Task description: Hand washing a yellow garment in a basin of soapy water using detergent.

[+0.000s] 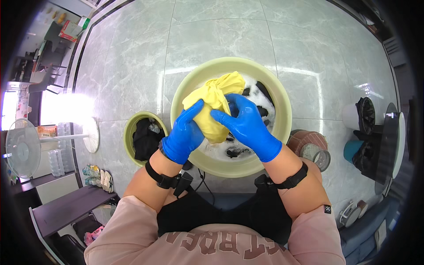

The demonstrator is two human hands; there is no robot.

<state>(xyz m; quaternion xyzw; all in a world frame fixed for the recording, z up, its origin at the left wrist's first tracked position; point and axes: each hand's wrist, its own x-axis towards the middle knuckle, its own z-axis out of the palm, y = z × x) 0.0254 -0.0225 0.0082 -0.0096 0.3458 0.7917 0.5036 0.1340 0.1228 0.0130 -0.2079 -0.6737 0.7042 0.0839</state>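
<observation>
A bunched yellow cloth (211, 106) is held up over a large pale green basin (187, 73). My left hand (183, 134), in a blue rubber glove, grips the cloth from its left side with the thumb laid along it. On the right, my right hand (247, 123), gloved the same way, has its fingers curled on the cloth's folds. Below, the basin holds white suds (211, 151) and several dark pieces of cloth (265, 93) partly sunk in them. The underside of the yellow cloth and some fingertips are hidden.
Left of the basin stands a smaller green tub (129, 140) with dark clothes (146, 137). A white fan (24, 148) and shoes (99, 177) are farther left. At right are a brown round stool-like thing (304, 140), a glass-like jar (321, 159) and lined bins (352, 115).
</observation>
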